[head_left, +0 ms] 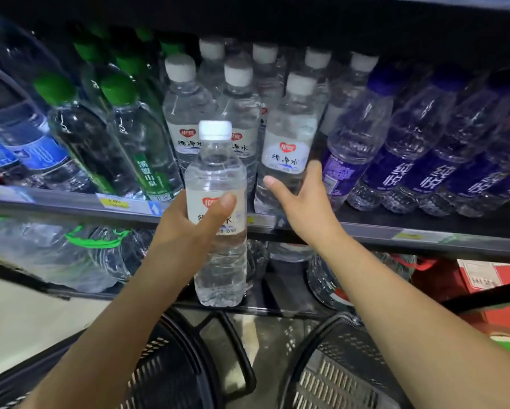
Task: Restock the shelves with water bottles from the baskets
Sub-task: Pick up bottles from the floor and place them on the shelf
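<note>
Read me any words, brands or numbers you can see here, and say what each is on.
"纯悦": purple-label bottles.
"水", preceding characters blurred: white-cap shelf bottle.
Green-label bottle: Chinese characters, too blurred.
Held bottle in left hand: label mostly covered.
Shelf price tags: unreadable.

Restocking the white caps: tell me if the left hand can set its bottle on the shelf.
Probably yes: the left hand holds the bottle upright before the shelf edge, nothing between.

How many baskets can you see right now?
2, both on the floor below the shelves: one basket under the left arm, the other basket under the right arm. Neither shows fully.
</note>
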### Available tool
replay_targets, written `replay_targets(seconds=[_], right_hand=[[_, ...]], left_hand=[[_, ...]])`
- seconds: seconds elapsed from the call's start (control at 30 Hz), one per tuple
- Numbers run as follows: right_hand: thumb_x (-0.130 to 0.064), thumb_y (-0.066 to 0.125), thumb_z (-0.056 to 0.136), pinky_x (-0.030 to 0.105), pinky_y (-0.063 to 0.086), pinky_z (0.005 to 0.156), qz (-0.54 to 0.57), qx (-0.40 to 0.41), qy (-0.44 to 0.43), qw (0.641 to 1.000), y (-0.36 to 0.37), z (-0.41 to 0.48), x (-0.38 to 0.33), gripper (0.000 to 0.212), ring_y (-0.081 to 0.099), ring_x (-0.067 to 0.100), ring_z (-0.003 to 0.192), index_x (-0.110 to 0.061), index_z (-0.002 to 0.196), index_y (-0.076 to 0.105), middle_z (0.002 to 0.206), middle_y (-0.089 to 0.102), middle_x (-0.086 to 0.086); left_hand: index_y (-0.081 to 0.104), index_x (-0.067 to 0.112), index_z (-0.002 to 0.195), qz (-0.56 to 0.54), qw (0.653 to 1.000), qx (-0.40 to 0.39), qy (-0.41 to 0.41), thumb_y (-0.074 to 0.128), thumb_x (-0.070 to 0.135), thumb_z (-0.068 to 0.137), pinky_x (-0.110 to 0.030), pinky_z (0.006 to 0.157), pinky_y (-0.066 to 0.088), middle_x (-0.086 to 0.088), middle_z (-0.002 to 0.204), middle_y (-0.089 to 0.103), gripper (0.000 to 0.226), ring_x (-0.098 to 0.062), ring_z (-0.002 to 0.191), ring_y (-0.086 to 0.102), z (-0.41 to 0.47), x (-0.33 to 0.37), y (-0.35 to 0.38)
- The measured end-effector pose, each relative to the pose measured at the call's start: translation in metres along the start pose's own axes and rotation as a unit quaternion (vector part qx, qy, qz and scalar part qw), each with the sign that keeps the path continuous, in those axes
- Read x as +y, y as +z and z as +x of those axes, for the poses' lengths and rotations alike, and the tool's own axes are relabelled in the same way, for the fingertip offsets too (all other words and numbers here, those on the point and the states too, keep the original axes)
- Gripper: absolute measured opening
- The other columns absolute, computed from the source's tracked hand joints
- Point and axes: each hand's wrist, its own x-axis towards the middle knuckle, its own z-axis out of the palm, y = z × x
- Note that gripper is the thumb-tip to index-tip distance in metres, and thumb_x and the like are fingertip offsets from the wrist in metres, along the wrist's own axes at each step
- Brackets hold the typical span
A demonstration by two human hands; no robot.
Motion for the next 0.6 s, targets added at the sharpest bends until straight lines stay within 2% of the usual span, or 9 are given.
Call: replay_targets(seconds=[0.07, 0.1, 0.17, 0.23, 0.33, 0.4, 0.47, 0.53, 0.6], right_hand=[[-0.029, 0.07, 0.086, 0.01, 0.043, 0.079, -0.034, -0.028, -0.003, 0.999, -0.003, 0.001, 0.002, 0.043, 0.056, 0.011, 0.102, -0.013, 0.106, 0.036, 0.111, 0.057, -0.004], [-0.031, 0.073, 0.084, 0.016, 0.045, 0.084, -0.055, -0.041, 0.0, 0.998, -0.004, 0.002, 0.001, 0.045, 0.057, 0.01, 0.103, -0.015, 0.107, 0.037, 0.111, 0.059, -0.005], [-0.034, 0.078, 0.078, 0.026, 0.048, 0.088, -0.097, -0.043, 0.005, 0.994, -0.007, 0.004, 0.001, 0.051, 0.059, 0.01, 0.103, -0.018, 0.111, 0.042, 0.112, 0.061, -0.006], [-0.034, 0.08, 0.075, 0.031, 0.05, 0.09, -0.1, -0.023, 0.011, 0.995, -0.007, 0.005, 0.0, 0.053, 0.06, 0.012, 0.103, -0.017, 0.114, 0.047, 0.113, 0.063, -0.005], [-0.033, 0.081, 0.075, 0.036, 0.051, 0.095, -0.077, -0.007, 0.038, 0.996, -0.003, 0.012, 0.001, 0.052, 0.062, 0.014, 0.107, -0.016, 0.114, 0.052, 0.119, 0.066, 0.0], [-0.035, 0.079, 0.076, 0.037, 0.051, 0.095, -0.076, -0.003, 0.054, 0.996, 0.001, 0.019, 0.001, 0.05, 0.062, 0.014, 0.106, -0.015, 0.114, 0.053, 0.118, 0.066, 0.0], [-0.036, 0.078, 0.078, 0.034, 0.05, 0.095, -0.072, 0.005, 0.062, 0.996, 0.006, 0.025, 0.001, 0.05, 0.062, 0.015, 0.107, -0.015, 0.117, 0.056, 0.118, 0.067, 0.0], [-0.036, 0.075, 0.081, 0.028, 0.047, 0.089, -0.077, 0.013, 0.071, 0.994, 0.01, 0.027, 0.0, 0.049, 0.061, 0.016, 0.108, -0.013, 0.119, 0.056, 0.119, 0.066, 0.001], [-0.034, 0.071, 0.085, 0.022, 0.041, 0.079, -0.099, 0.014, 0.077, 0.992, 0.012, 0.022, 0.0, 0.044, 0.059, 0.015, 0.101, -0.01, 0.119, 0.055, 0.116, 0.065, 0.002]], left_hand=[[0.054, 0.038, 0.095, 0.002, 1.0, -0.001, 0.001, 0.054, 0.049, 0.08, 0.002, 0.05, 0.038, 0.039, 0.063, 0.061, 0.018, 0.022, 0.063, 0.057, 0.001, -0.006, -0.003], [0.053, 0.039, 0.093, 0.004, 1.0, -0.001, 0.002, 0.056, 0.044, 0.084, 0.003, 0.05, 0.037, 0.039, 0.062, 0.06, 0.011, 0.023, 0.062, 0.056, 0.001, -0.007, -0.004], [0.053, 0.04, 0.089, 0.013, 1.0, -0.001, 0.006, 0.056, 0.049, 0.08, 0.003, 0.05, 0.037, 0.038, 0.063, 0.061, 0.013, 0.023, 0.063, 0.055, 0.001, -0.01, -0.007], [0.053, 0.042, 0.086, 0.022, 1.0, 0.001, 0.004, 0.054, 0.055, 0.074, 0.002, 0.05, 0.036, 0.029, 0.068, 0.065, 0.017, 0.025, 0.064, 0.054, 0.0, -0.011, -0.009], [0.052, 0.041, 0.085, 0.01, 1.0, 0.003, 0.004, 0.056, 0.043, 0.085, 0.004, 0.05, 0.036, 0.028, 0.064, 0.064, 0.005, 0.026, 0.061, 0.053, 0.0, -0.01, -0.01], [0.053, 0.039, 0.086, -0.005, 1.0, -0.007, 0.017, 0.054, 0.05, 0.075, 0.003, 0.05, 0.037, 0.037, 0.063, 0.062, 0.015, 0.023, 0.063, 0.056, 0.0, -0.008, -0.011], [0.054, 0.039, 0.085, -0.012, 1.0, -0.001, 0.014, 0.052, 0.052, 0.07, 0.002, 0.05, 0.038, 0.039, 0.064, 0.061, 0.02, 0.021, 0.064, 0.058, 0.002, -0.009, -0.011], [0.053, 0.039, 0.085, -0.009, 1.0, -0.001, 0.007, 0.055, 0.044, 0.083, 0.002, 0.049, 0.038, 0.039, 0.061, 0.06, 0.006, 0.021, 0.062, 0.058, 0.002, -0.012, -0.009], [0.051, 0.039, 0.085, -0.003, 1.0, -0.001, 0.01, 0.055, 0.035, 0.09, 0.003, 0.047, 0.036, 0.04, 0.059, 0.058, 0.007, 0.023, 0.06, 0.056, 0.0, -0.013, -0.007]])
